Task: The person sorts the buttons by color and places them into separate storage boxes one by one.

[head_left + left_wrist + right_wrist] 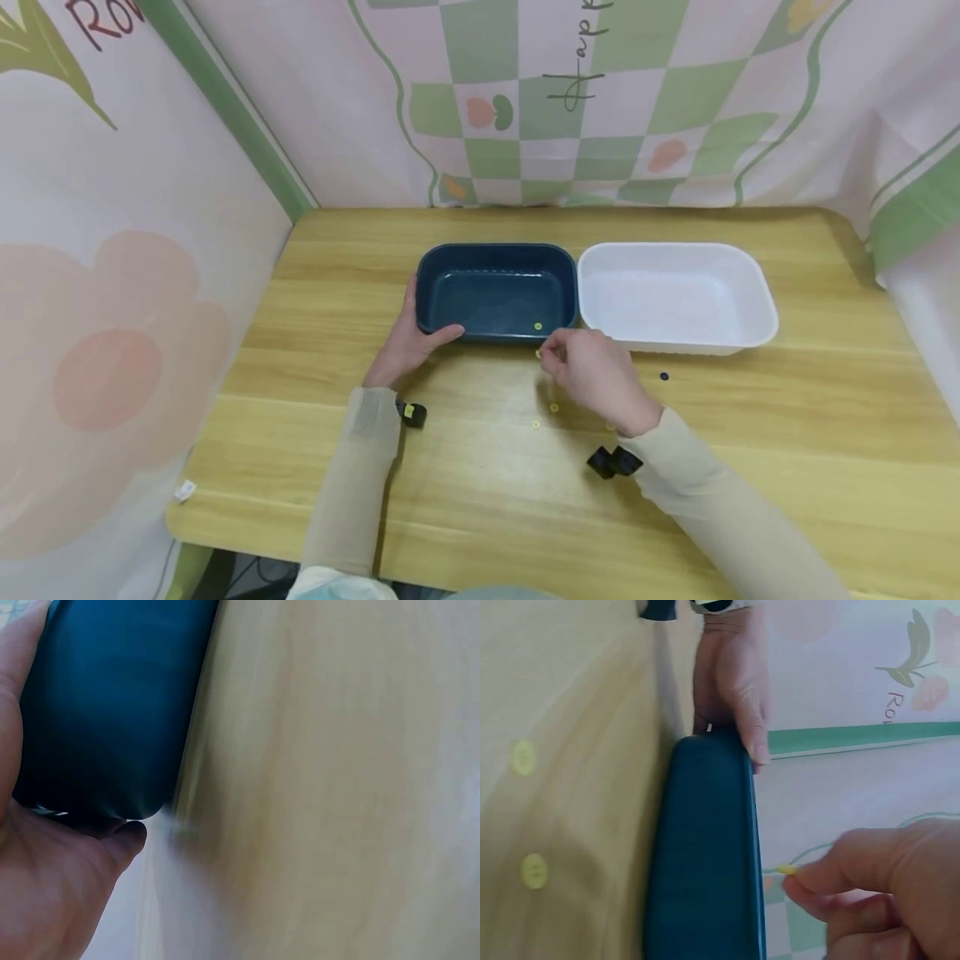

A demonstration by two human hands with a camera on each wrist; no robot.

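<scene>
I see the left hand [408,346] gripping one dark-blue tray [491,293] by its left end, long axis running left-right, one yellow button inside [537,326]. The right hand [596,375] pinches a second button [786,868] just off its near rim; three more yellow buttons [554,407] dot the table [480,500], then one dark button [663,376], one white tray [667,304].

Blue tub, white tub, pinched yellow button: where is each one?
Blue tub [487,296], head view, inside floor.
White tub [675,298], head view, inside floor.
Pinched yellow button [786,868], right wrist view, exposed edge.
</scene>
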